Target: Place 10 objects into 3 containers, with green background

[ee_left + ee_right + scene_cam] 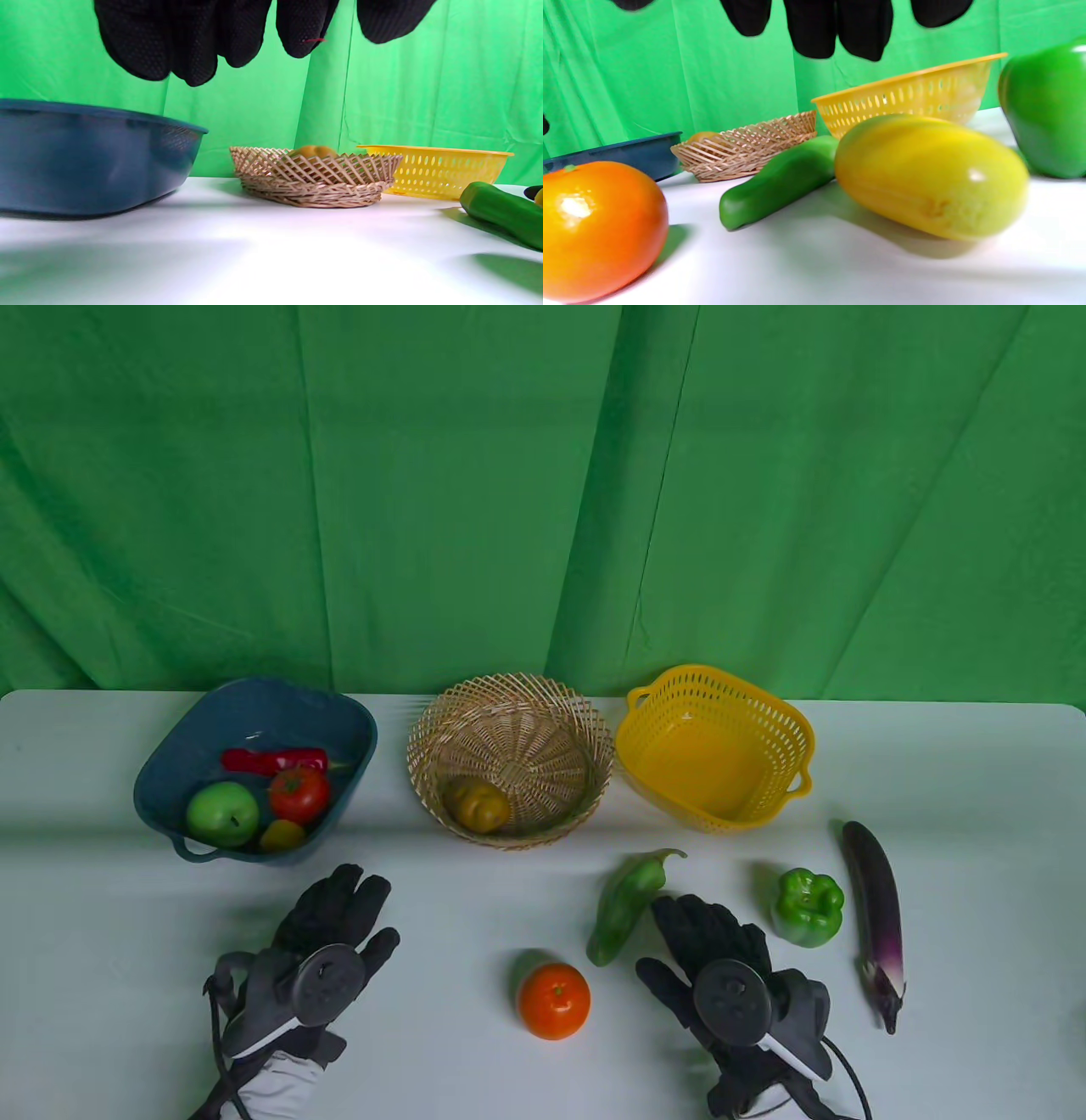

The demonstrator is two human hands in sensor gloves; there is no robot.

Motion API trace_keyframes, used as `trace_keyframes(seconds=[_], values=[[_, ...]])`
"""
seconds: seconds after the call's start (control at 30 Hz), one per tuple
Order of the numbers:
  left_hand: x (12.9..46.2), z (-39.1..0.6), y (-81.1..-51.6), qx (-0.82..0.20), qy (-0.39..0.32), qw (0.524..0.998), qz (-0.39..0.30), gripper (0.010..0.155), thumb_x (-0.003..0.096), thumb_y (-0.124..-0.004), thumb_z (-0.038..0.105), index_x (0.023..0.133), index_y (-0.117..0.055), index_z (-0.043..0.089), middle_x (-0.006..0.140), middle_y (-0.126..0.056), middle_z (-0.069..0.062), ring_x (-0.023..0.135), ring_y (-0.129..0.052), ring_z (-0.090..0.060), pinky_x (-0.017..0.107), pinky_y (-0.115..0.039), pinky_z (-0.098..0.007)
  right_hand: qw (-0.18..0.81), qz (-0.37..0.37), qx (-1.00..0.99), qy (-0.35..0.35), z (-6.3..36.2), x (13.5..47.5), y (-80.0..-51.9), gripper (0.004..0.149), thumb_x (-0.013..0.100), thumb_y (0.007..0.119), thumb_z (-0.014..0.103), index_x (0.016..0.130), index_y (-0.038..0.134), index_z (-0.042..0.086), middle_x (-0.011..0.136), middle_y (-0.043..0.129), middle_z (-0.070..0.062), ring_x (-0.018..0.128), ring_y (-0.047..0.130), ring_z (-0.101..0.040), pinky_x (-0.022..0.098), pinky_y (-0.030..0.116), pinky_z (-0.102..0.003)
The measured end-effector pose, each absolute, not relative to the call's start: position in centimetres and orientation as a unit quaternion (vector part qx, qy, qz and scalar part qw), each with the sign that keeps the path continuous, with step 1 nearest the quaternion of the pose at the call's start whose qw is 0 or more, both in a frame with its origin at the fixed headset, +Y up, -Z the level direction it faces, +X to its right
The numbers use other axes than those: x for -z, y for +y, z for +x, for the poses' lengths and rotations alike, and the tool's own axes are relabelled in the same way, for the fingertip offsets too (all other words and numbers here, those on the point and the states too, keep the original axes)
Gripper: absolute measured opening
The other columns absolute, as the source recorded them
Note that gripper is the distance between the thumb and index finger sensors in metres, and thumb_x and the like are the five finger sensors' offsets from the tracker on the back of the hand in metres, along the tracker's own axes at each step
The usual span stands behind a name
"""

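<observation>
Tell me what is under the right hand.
In the table view the right hand covers whatever lies below it. The right wrist view shows a yellow mango-like fruit lying on the table under the fingers, which hang above it, not touching.

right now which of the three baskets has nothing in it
The yellow plastic basket on the right: its bottom shows bare. The blue basket holds an apple, tomato, red chili and a yellow piece; the wicker basket holds one brownish-yellow item.
</observation>
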State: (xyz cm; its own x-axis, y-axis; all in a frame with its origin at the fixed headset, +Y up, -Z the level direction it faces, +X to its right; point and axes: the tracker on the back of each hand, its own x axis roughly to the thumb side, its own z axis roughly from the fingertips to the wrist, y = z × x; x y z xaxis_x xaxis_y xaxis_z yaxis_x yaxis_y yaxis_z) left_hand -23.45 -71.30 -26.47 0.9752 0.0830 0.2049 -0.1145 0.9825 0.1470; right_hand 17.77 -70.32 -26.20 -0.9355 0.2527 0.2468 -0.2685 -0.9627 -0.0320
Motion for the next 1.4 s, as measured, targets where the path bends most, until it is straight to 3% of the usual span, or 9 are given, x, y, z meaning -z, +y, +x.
trace_keyframes(seconds=[0.93, 1.4], values=[[25.4, -24.8, -71.2, -0.080, -0.098, 0.987, 0.101, 0.064, 0.0570, -0.061, 0.058, 0.115, -0.055, 0.029, 0.118, -0.063, -0.016, 0.102, -0.077, -0.042, 0.065, -0.073, -0.057, 0.141, 0.156, -0.977, -0.024, 15.2, 26.1, -70.1, 0.072, 0.056, 0.053, 0.065, 0.117, 0.041, 0.029, 0.123, 0.051, -0.016, 0.109, 0.052, -0.048, 0.077, 0.040, -0.071], [25.1, -25.3, -70.6, -0.104, -0.098, 0.983, 0.114, 0.065, 0.0570, -0.060, 0.058, 0.115, -0.055, 0.030, 0.118, -0.063, -0.016, 0.102, -0.077, -0.042, 0.065, -0.073, -0.057, 0.182, 0.250, -0.948, 0.080, 9.1, 27.5, -71.4, 0.072, 0.056, 0.054, 0.064, 0.117, 0.038, 0.030, 0.123, 0.049, -0.016, 0.109, 0.053, -0.048, 0.078, 0.043, -0.069]])
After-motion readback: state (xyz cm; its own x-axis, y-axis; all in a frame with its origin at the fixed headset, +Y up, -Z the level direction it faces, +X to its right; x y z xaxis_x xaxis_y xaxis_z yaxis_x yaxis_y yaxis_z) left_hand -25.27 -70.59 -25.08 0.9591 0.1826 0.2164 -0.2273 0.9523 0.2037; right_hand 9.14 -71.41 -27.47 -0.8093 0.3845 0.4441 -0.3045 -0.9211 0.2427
